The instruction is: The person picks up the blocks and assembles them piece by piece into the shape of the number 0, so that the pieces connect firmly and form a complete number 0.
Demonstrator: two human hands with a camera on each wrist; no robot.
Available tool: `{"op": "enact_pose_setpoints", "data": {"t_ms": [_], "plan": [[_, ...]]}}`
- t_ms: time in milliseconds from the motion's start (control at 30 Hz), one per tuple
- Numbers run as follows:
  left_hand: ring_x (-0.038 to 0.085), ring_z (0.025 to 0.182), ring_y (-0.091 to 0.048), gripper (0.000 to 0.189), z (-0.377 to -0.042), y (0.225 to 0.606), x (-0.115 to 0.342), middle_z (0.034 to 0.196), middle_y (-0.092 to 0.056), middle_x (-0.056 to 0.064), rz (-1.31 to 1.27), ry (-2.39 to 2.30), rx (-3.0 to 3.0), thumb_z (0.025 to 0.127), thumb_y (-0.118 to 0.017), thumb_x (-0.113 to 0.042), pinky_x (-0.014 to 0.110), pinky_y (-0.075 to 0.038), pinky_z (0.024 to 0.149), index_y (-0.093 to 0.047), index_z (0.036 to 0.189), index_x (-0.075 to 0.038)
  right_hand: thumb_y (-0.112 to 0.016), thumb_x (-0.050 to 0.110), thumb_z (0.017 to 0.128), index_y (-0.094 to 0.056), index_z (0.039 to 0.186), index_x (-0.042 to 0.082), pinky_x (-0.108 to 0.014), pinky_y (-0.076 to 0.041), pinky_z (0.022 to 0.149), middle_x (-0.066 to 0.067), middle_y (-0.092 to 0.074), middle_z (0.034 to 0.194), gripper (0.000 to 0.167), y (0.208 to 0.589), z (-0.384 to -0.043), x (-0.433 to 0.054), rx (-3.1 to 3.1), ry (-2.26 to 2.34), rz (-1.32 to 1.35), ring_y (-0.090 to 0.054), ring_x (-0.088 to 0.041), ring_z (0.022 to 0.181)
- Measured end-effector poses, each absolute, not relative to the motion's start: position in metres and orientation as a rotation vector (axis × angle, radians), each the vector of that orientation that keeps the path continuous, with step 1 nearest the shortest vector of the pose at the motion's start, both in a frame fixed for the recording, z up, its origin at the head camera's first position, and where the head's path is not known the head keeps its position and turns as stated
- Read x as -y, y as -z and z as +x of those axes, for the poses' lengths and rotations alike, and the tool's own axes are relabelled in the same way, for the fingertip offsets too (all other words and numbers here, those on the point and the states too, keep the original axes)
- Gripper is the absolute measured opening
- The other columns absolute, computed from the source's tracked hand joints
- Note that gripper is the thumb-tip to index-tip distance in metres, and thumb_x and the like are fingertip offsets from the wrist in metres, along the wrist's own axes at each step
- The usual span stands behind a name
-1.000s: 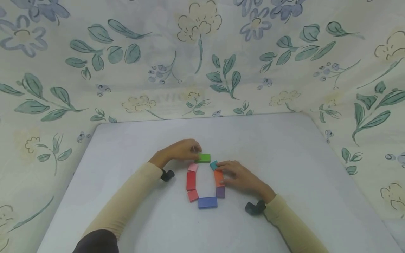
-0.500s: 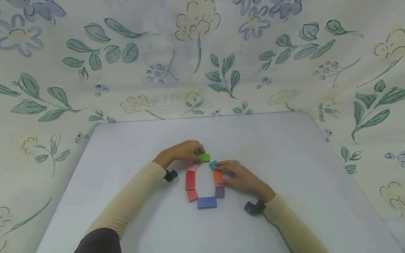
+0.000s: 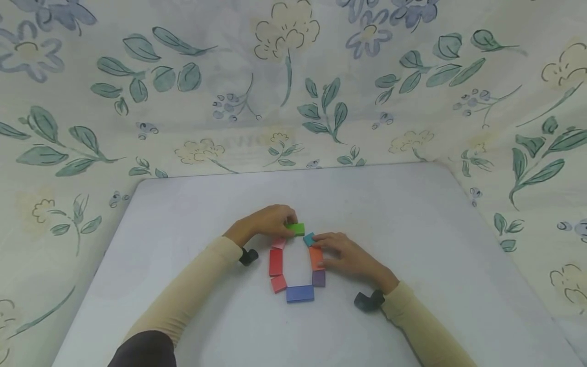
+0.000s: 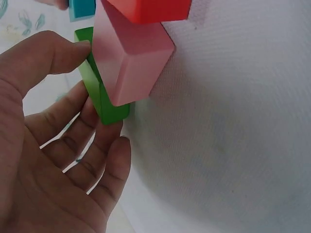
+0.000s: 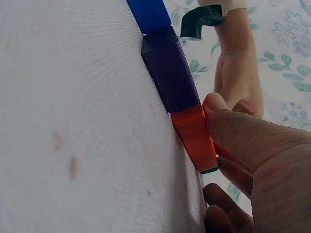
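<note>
In the head view, several coloured blocks form an oval ring on the white table. My left hand point(image 3: 275, 221) is at the far end and pinches a green block point(image 3: 297, 229), its thumb on the near side and fingers behind, as the left wrist view shows. Beside it lies a pink block point(image 4: 131, 58), partly covered by the hand in the head view. At the ring's right side, my right hand point(image 3: 350, 257) touches a teal block point(image 3: 309, 239) with an outstretched finger. Its thumb rests against an orange block point(image 5: 194, 136); the fingers are loosely bent.
A red block point(image 3: 275, 262) and a smaller red block point(image 3: 278, 284) make up the ring's left side. A purple block point(image 3: 318, 278) adjoins the orange one, and a blue block point(image 3: 300, 294) closes the near end. Floral cloth point(image 3: 284, 102) hangs behind the table point(image 3: 390, 204).
My left hand has shifted slightly right along the green block and now covers more of it and of the pink block. The right hand stays where it was.
</note>
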State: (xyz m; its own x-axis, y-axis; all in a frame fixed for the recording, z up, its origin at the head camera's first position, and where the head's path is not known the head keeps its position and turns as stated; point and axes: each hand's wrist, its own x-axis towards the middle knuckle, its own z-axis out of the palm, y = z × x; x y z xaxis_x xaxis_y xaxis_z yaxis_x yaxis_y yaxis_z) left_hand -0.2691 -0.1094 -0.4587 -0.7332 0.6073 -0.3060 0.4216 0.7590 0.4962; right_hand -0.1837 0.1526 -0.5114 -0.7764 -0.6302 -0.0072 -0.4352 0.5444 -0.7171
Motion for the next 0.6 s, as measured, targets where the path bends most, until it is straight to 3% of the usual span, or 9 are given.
{"op": "enact_pose_setpoints", "data": {"t_ms": [600], "plan": [[0.016, 0.095, -0.062, 0.023, -0.2653, 0.4612, 0.1087, 0.101, -0.068, -0.001, 0.775, -0.581, -2.484, 0.087, -0.074, -0.024, 0.034, -0.055, 0.089, -0.070, 0.106, -0.013, -0.072, 0.035, 0.092, -0.061, 0.135, 0.025, -0.045, -0.041, 0.114, 0.009, -0.052, 0.148, 0.046, 0.5119, -0.1839, -0.1520, -2.526, 1.043, -0.872, -0.043, -0.017, 0.141]]}}
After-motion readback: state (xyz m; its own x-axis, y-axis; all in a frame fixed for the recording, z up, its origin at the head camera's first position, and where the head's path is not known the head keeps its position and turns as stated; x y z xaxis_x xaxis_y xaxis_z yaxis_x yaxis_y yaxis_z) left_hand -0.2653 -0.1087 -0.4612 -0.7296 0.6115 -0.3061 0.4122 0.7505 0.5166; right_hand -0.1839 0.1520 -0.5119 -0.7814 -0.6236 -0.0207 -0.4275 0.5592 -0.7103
